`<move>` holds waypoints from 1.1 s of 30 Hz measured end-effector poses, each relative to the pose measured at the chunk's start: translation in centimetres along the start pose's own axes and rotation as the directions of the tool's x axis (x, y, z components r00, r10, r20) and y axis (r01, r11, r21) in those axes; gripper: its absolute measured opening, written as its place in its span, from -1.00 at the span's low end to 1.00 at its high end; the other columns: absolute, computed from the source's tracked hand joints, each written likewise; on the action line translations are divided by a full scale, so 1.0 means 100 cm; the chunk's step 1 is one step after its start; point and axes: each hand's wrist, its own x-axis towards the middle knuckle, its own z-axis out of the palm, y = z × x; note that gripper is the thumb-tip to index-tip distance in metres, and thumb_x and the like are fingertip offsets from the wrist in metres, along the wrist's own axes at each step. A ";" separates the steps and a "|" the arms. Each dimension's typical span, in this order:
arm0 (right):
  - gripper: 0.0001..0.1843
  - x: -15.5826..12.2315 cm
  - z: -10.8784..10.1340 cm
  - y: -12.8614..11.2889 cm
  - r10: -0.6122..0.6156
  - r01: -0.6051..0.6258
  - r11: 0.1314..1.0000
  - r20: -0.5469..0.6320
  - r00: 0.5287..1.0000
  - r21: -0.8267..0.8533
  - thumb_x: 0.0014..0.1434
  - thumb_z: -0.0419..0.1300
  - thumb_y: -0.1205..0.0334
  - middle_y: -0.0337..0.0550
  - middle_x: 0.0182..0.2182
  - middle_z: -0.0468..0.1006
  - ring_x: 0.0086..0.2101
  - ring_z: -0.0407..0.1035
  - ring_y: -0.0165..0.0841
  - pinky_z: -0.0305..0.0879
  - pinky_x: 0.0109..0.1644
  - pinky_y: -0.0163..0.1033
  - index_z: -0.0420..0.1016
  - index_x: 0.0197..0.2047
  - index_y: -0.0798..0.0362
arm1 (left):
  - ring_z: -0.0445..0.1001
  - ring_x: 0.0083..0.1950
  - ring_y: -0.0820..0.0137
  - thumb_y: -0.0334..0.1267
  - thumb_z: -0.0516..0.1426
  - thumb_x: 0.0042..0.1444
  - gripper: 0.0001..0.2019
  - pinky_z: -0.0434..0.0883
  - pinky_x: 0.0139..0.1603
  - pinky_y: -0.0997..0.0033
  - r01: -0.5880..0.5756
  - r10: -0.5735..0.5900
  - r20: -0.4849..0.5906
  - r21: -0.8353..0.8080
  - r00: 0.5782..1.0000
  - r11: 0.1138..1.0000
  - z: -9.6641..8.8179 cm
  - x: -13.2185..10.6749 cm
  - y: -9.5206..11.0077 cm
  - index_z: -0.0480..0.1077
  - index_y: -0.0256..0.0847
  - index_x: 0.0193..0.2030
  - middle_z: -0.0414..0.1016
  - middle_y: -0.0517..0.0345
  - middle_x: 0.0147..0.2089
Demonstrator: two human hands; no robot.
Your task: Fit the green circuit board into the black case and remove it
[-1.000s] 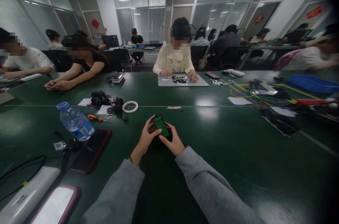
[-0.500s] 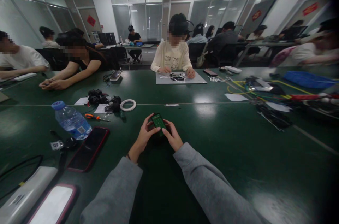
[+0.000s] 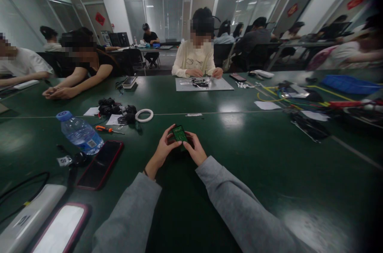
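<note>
A small green circuit board (image 3: pixel 179 134) with a dark border is held tilted up above the green table (image 3: pixel 254 173). My left hand (image 3: pixel 164 144) grips its left side, the thumb lying on the lower front. From the right, my right hand (image 3: pixel 194 149) holds the lower right corner, its thumb close to the other thumb. Fingers behind the board are hidden. Fine detail on the board is too small to make out.
Left of my arms are a water bottle (image 3: pixel 78 132), a dark phone (image 3: pixel 101 165), a lit phone (image 3: pixel 61 229), a white box (image 3: pixel 31 219) and a screwdriver (image 3: pixel 109 129). Further off lie black cables (image 3: pixel 127 115) and a tape roll (image 3: pixel 144 115). A person (image 3: pixel 196 53) works opposite.
The view has tipped slightly downward. Both hands keep their hold on the circuit board, which shows its green face a little more plainly. The person opposite has raised their hands slightly.
</note>
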 end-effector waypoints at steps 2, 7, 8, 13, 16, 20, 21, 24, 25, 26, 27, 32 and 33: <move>-0.56 0.001 0.000 0.000 0.002 -0.002 1.000 -0.010 1.000 0.016 0.12 0.11 0.14 -0.06 -0.02 0.34 -0.01 0.27 -0.29 0.28 0.07 -0.13 0.18 0.06 0.05 | 0.35 0.06 0.22 -0.35 0.27 -0.13 -0.25 0.29 0.09 0.09 0.000 0.000 -0.001 -0.006 1.000 1.000 0.000 0.000 0.000 0.10 0.00 0.22 0.29 0.01 0.12; -0.58 0.003 -0.001 0.000 0.014 -0.012 0.999 -0.029 0.999 0.047 0.10 0.12 0.12 -0.06 -0.06 0.37 -0.04 0.29 -0.27 0.28 0.04 -0.11 0.23 0.02 0.06 | 0.33 0.09 0.22 -0.31 0.23 -0.06 -0.32 0.28 0.09 0.13 0.038 -0.037 0.008 -0.053 0.999 0.998 0.002 -0.001 0.004 0.11 0.01 0.22 0.30 0.01 0.12; -0.58 0.004 -0.001 -0.001 0.010 -0.008 0.999 -0.034 0.999 0.052 0.10 0.12 0.12 -0.06 -0.07 0.37 -0.04 0.29 -0.27 0.29 0.03 -0.11 0.24 0.02 0.05 | 0.32 0.09 0.21 -0.30 0.22 -0.04 -0.34 0.28 0.08 0.14 0.049 -0.049 0.006 -0.061 0.999 0.997 0.002 -0.001 0.004 0.12 0.02 0.22 0.30 0.01 0.13; -0.55 -0.001 0.002 -0.006 -0.094 0.074 0.980 -0.101 0.990 -0.185 0.11 0.11 0.16 -0.06 -0.06 0.36 -0.06 0.30 -0.25 0.25 0.06 -0.07 0.21 0.07 0.04 | 0.35 0.06 0.23 -0.29 0.21 -0.02 -0.40 0.28 0.07 0.17 0.079 -0.085 -0.041 -0.145 0.996 0.986 -0.001 0.001 0.000 0.17 -0.01 0.19 0.34 0.00 0.09; -0.49 -0.005 0.002 -0.011 -0.191 0.102 0.896 -0.168 0.967 -0.432 0.10 0.11 0.19 -0.06 0.00 0.31 -0.04 0.27 -0.24 0.23 0.08 -0.06 0.16 0.13 0.04 | 0.36 0.05 0.27 -0.29 0.21 -0.02 -0.49 0.24 0.11 0.20 0.112 -0.122 -0.040 -0.187 0.992 0.976 0.000 0.001 -0.004 0.27 -0.14 0.12 0.36 -0.03 0.07; -0.45 -0.006 0.000 -0.011 -0.301 0.107 0.761 -0.202 0.932 -0.640 0.10 0.11 0.19 0.00 0.01 0.30 -0.03 0.24 -0.19 0.22 0.06 -0.03 0.14 0.15 0.11 | 0.35 0.08 0.26 -0.27 0.20 0.01 -0.58 0.18 0.17 0.21 0.217 -0.192 0.122 -0.250 0.974 0.944 0.012 -0.004 -0.007 0.34 -0.24 0.05 0.37 -0.07 0.08; -0.45 -0.005 0.000 -0.010 -0.320 0.113 0.728 -0.190 0.928 -0.676 0.09 0.11 0.20 0.01 0.00 0.31 -0.04 0.24 -0.18 0.22 0.04 -0.02 0.15 0.14 0.12 | 0.34 0.09 0.27 -0.27 0.20 0.01 -0.58 0.17 0.19 0.22 0.213 -0.185 0.123 -0.280 0.975 0.936 0.016 -0.005 -0.008 0.34 -0.24 0.05 0.38 -0.06 0.07; -0.47 -0.005 0.002 -0.009 -0.346 0.152 0.649 -0.112 0.931 -0.745 0.08 0.11 0.24 -0.01 -0.01 0.33 -0.04 0.22 -0.17 0.22 0.01 -0.02 0.16 0.13 0.12 | 0.33 0.11 0.25 -0.13 0.14 0.07 -0.59 0.15 0.21 0.22 0.214 -0.200 0.076 -0.381 0.977 0.900 0.024 -0.005 -0.012 0.34 -0.24 0.04 0.38 -0.05 0.07; -0.46 -0.005 0.003 -0.010 -0.348 0.170 0.631 -0.080 0.934 -0.757 0.07 0.12 0.26 -0.02 -0.01 0.33 -0.04 0.20 -0.17 0.22 0.00 -0.02 0.16 0.13 0.11 | 0.32 0.12 0.24 -0.06 0.10 0.09 -0.57 0.15 0.21 0.22 0.220 -0.216 0.058 -0.415 0.975 0.883 0.024 -0.004 -0.014 0.34 -0.25 0.04 0.38 -0.06 0.07; -0.45 -0.006 0.005 -0.012 -0.347 0.188 0.616 -0.049 0.936 -0.765 0.06 0.12 0.27 -0.04 0.00 0.32 -0.03 0.19 -0.17 0.21 0.00 -0.02 0.16 0.14 0.10 | 0.31 0.12 0.24 0.01 0.05 0.10 -0.54 0.15 0.21 0.22 0.224 -0.233 0.036 -0.448 0.972 0.866 0.024 -0.003 -0.015 0.34 -0.26 0.04 0.38 -0.06 0.07; -0.44 -0.007 0.006 -0.015 -0.348 0.209 0.604 -0.018 0.937 -0.769 0.05 0.13 0.27 -0.05 0.01 0.31 -0.01 0.17 -0.17 0.20 0.01 -0.03 0.16 0.14 0.09 | 0.31 0.13 0.24 0.06 0.02 0.11 -0.51 0.16 0.21 0.23 0.224 -0.250 0.010 -0.476 0.968 0.851 0.023 -0.002 -0.017 0.35 -0.26 0.03 0.39 -0.07 0.07; -0.40 -0.014 0.014 -0.028 -0.362 0.341 0.579 0.141 0.921 -0.741 0.09 0.15 0.16 -0.04 0.08 0.22 0.04 0.10 -0.15 0.13 0.08 0.00 0.10 0.18 0.06 | 0.36 0.07 0.23 0.17 0.02 0.04 -0.42 0.24 0.14 0.25 0.231 -0.360 -0.149 -0.535 0.921 0.813 0.014 0.003 -0.024 0.35 -0.26 0.02 0.42 -0.08 0.03; -0.40 -0.015 0.015 -0.030 -0.370 0.363 0.577 0.162 0.915 -0.732 0.10 0.14 0.13 -0.03 0.09 0.20 0.05 0.09 -0.15 0.11 0.10 0.01 0.09 0.19 0.06 | 0.37 0.05 0.23 0.18 0.02 0.03 -0.41 0.26 0.13 0.25 0.240 -0.377 -0.155 -0.542 0.913 0.805 0.012 0.003 -0.024 0.35 -0.27 0.02 0.43 -0.08 0.01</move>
